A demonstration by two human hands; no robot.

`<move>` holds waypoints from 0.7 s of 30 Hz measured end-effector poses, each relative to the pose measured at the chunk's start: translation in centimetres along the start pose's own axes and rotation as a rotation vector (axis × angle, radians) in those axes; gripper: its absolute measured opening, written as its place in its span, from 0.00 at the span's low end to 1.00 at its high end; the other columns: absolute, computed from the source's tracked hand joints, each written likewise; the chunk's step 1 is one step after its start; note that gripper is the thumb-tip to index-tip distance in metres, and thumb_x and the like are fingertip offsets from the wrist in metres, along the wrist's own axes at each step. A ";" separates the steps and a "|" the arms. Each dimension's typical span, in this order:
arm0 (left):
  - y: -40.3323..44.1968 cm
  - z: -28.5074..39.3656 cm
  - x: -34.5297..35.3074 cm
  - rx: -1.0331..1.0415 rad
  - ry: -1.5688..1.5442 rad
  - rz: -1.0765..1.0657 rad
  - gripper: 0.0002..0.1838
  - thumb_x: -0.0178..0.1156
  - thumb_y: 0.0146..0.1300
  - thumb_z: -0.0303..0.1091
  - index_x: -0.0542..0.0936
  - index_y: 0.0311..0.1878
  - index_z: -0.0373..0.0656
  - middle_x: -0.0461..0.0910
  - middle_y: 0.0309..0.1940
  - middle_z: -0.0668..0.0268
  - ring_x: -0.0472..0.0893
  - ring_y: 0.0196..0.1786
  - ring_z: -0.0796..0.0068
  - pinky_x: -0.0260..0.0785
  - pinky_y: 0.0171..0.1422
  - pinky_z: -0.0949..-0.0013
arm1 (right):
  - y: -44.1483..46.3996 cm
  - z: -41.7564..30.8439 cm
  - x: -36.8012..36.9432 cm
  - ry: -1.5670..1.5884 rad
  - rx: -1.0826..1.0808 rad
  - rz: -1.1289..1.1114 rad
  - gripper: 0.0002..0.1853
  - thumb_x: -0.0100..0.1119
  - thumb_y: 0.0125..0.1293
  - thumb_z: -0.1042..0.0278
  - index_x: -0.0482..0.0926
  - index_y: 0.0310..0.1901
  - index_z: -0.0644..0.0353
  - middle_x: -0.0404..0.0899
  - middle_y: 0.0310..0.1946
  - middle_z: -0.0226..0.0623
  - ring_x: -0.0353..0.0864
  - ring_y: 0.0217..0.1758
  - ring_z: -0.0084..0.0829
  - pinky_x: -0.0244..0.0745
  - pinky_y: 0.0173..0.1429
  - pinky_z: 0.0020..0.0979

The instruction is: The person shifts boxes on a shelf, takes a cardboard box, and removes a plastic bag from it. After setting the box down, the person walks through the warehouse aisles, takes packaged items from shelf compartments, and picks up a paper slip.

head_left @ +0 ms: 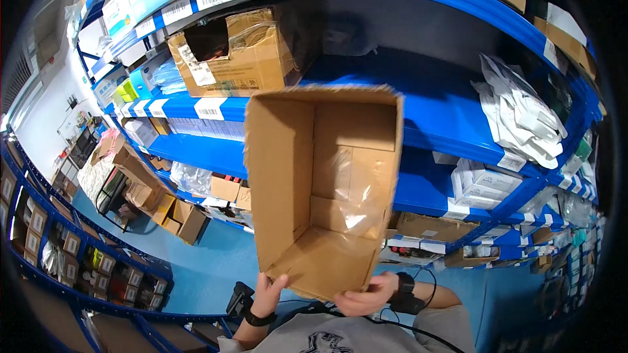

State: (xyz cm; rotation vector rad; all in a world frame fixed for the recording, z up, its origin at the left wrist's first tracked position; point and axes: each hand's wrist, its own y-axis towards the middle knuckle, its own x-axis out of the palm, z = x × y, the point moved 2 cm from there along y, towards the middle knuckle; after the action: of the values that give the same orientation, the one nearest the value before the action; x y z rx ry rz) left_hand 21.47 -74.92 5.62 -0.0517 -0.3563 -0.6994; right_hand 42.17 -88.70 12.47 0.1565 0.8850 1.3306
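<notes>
An open-topped cardboard box is held up in front of me, its opening facing me. Inside it I see a crumpled piece of clear plastic or tape near the bottom. My left hand grips the lower left edge, thumb on the rim. At the lower right corner my right hand is closed on the cardboard, its fingers partly hidden by the box. A dark band circles each wrist.
Behind the box stands a blue shelf unit. It carries a torn brown carton, white plastic bags and small white boxes. More cartons sit on the blue floor. Another rack with bins stands left.
</notes>
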 end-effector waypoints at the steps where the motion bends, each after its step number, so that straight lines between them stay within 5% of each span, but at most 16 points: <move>1: 0.2 -0.1 0.4 -0.039 -0.067 0.104 0.26 0.56 0.64 0.29 0.63 0.63 0.36 0.71 0.58 0.60 0.72 0.59 0.67 0.67 0.61 0.64 | 0.2 -0.7 0.6 0.044 0.000 0.002 0.09 0.45 0.62 0.62 0.74 0.42 0.44 0.73 0.52 0.22 0.66 0.62 0.23 0.53 0.68 0.43; 2: 0.0 0.1 0.3 -0.037 -0.065 0.108 0.26 0.56 0.64 0.29 0.63 0.63 0.36 0.71 0.58 0.60 0.72 0.59 0.67 0.67 0.61 0.64 | 0.2 -0.9 1.0 0.045 -0.001 0.007 0.09 0.45 0.62 0.62 0.74 0.42 0.44 0.73 0.52 0.22 0.66 0.62 0.23 0.53 0.68 0.43; 4: -0.3 0.1 0.2 -0.367 -0.383 0.160 0.24 0.55 0.63 0.25 0.64 0.62 0.37 0.70 0.58 0.59 0.73 0.58 0.65 0.70 0.58 0.62 | 0.0 -1.5 1.8 0.002 -0.169 -0.018 0.11 0.41 0.64 0.60 0.74 0.42 0.44 0.73 0.53 0.25 0.66 0.62 0.24 0.50 0.68 0.39; 10: -2.2 -3.6 -1.7 -0.597 -0.561 0.221 0.25 0.53 0.60 0.19 0.65 0.62 0.37 0.71 0.57 0.57 0.75 0.56 0.61 0.73 0.56 0.61 | -1.0 -3.5 4.1 0.509 0.095 -0.038 0.09 0.54 0.60 0.61 0.75 0.40 0.52 0.74 0.49 0.28 0.70 0.57 0.27 0.62 0.67 0.38; 12: -3.0 -4.5 -1.6 -0.578 -0.572 0.259 0.23 0.51 0.60 0.18 0.66 0.61 0.36 0.73 0.55 0.57 0.76 0.54 0.62 0.75 0.54 0.62 | -0.5 -3.1 4.4 0.629 0.257 -0.216 0.13 0.57 0.60 0.55 0.76 0.42 0.51 0.76 0.46 0.26 0.73 0.54 0.25 0.61 0.64 0.33; 16: -3.6 -6.0 -1.7 -0.522 -0.535 0.383 0.22 0.51 0.61 0.19 0.68 0.59 0.37 0.73 0.53 0.58 0.76 0.53 0.63 0.77 0.50 0.60 | 0.9 -1.5 3.6 0.651 0.346 -0.331 0.13 0.57 0.59 0.60 0.76 0.42 0.56 0.76 0.39 0.31 0.75 0.51 0.30 0.63 0.64 0.32; 21: -3.0 -8.0 0.6 -0.392 -0.354 0.461 0.28 0.50 0.61 0.20 0.62 0.64 0.53 0.72 0.53 0.65 0.76 0.51 0.68 0.76 0.45 0.64 | 1.8 -1.5 7.2 0.485 0.430 -0.759 0.14 0.53 0.59 0.63 0.75 0.47 0.56 0.76 0.41 0.36 0.75 0.51 0.36 0.64 0.64 0.36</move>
State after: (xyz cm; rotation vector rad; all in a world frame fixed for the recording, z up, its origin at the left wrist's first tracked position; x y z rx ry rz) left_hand 22.45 -78.90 -1.90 -0.6170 -0.5196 -0.2901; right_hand 39.64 -82.34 9.16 -0.1727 1.4551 0.4532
